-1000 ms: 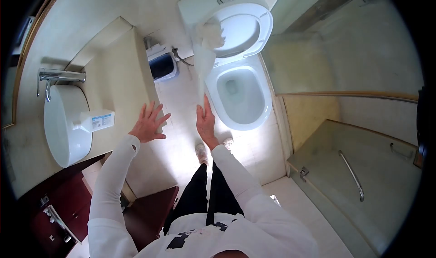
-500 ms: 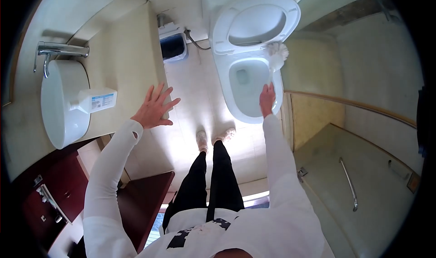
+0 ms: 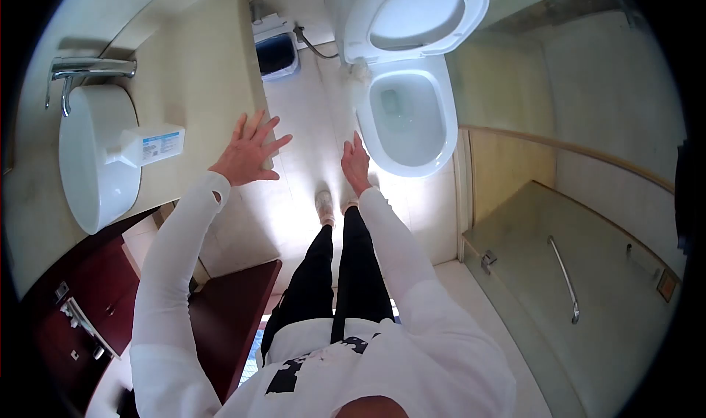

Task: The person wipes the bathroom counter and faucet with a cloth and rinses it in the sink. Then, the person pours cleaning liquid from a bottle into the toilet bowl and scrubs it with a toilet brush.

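My right hand is closed around the handle of a white toilet brush. The brush head, pale and blurred, is beside the left edge of the toilet, just below the raised seat. The white handle barely stands out against the pale floor. My left hand is spread with its fingers apart at the edge of the beige counter, holding nothing. A white bottle with a blue and white label lies tilted across the rim of the washbasin.
A chrome tap rises behind the basin. A small bin stands between counter and toilet, near a grey hose. On the right is a glass shower panel with a metal handle. A dark red door stands at lower left.
My right hand has moved left with the toilet brush, from the toilet's right side to its left side. My left hand stays spread at the counter edge. The view has shifted slightly.
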A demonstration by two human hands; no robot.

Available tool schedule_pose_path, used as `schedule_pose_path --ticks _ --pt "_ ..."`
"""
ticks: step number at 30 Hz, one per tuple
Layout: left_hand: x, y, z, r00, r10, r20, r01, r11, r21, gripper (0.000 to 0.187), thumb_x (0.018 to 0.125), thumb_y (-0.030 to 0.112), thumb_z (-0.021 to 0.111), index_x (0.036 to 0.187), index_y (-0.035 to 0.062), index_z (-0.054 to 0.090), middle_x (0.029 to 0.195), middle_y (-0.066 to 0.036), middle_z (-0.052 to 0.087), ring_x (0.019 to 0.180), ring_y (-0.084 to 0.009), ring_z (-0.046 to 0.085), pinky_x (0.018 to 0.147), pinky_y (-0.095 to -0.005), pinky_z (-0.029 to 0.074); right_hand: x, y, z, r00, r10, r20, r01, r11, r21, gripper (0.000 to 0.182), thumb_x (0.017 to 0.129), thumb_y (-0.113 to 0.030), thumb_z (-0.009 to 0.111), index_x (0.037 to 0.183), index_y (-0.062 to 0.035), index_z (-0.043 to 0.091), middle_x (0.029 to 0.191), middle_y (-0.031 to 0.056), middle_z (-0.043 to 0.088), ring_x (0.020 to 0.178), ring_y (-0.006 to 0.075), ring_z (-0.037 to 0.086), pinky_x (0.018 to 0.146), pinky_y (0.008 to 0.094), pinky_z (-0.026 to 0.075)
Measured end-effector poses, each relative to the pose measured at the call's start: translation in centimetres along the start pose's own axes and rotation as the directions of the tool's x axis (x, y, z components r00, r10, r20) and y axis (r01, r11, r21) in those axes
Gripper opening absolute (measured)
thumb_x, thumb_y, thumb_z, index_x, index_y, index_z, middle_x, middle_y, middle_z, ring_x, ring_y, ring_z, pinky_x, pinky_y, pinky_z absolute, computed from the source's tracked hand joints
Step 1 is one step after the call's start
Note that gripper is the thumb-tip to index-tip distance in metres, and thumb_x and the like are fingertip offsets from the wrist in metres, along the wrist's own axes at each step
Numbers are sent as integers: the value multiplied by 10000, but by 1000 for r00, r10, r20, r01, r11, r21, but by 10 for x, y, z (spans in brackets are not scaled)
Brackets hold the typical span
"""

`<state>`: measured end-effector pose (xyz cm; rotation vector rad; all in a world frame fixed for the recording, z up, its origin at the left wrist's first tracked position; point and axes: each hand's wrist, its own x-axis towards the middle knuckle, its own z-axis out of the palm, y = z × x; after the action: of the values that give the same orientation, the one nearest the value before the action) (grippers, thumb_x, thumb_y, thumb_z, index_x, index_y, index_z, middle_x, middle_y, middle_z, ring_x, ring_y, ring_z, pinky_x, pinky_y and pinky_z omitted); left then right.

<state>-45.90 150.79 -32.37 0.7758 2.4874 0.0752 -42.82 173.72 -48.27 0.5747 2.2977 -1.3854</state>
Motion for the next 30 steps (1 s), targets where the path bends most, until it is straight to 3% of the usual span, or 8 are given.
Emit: schedule_pose_path --ticks 7,11,15,17,19,22,24,30 --pt "0 -1 2 1000 26 5 -27 999 23 817 648 425 716 1340 232 326 1405 -131 185 1326 -365 31 1058 -546 56 -76 65 -31 999 -15 -44 11 995 -103 454 860 -232 415 1284 -70 385 916 222 604 868 387 574 767 444 442" --pt "-3 -1 6 999 32 -38 -30 998 60 804 650 445 709 1332 236 338 1400 -125 202 1328 -358 42 1051 -557 69 -126 156 -74 981 146 -132 -179 937 -299 452 860 -307 448 1301 -241 370 888 196 620 794 394 594 711 504 459" --pt "0 -1 9 998 26 -52 -19 992 122 793 664 470 691 1332 239 335 1396 -126 220 1333 -348 53 1047 -562 76 -140 182 -147 921 146 -361 -270 908 -322 400 855 -304 436 1245 -216 443 887 186 624 787 391 593 686 493 466" --pt "-1 3 5 998 40 -39 -33 988 148 801 671 486 678 1341 236 317 1398 -131 219 1334 -348 51 1046 -561 79 -136 162 -176 921 170 -350 -299 886 -354 416 861 -305 449 1237 -127 453 902 207 611 836 402 579 728 477 454" --pt "-1 4 6 1000 -6 -23 10 983 183 804 678 502 664 1344 224 309 1400 -131 220 1334 -346 54 1047 -559 81 -132 155 -189 909 148 -390 -301 880 -367 411 860 -316 441 1242 -165 452 891 201 616 832 401 581 724 483 450" --pt "0 4 8 999 -12 -34 19 975 221 811 679 508 659 1344 207 306 1397 -132 226 1333 -344 63 1046 -557 94 -117 125 -208 922 143 -359 -298 855 -424 401 856 -319 456 1242 -212 451 857 203 617 805 395 586 719 486 452" --pt "2 6 10 999 -35 -23 40 970 242 817 677 506 661 1345 200 304 1398 -131 224 1333 -344 65 1046 -557 98 -91 107 -218 971 23 -240 -179 735 -654 400 864 -313 451 1258 -250 430 817 200 618 764 370 596 691 474 466" --pt "5 14 2 990 -137 38 125 967 223 846 671 514 663 1353 190 281 1406 -128 206 1334 -343 64 1051 -559 98 22 120 -253 993 -79 91 120 569 -813 439 881 -285 438 1310 -227 367 812 197 620 728 349 609 633 461 481"
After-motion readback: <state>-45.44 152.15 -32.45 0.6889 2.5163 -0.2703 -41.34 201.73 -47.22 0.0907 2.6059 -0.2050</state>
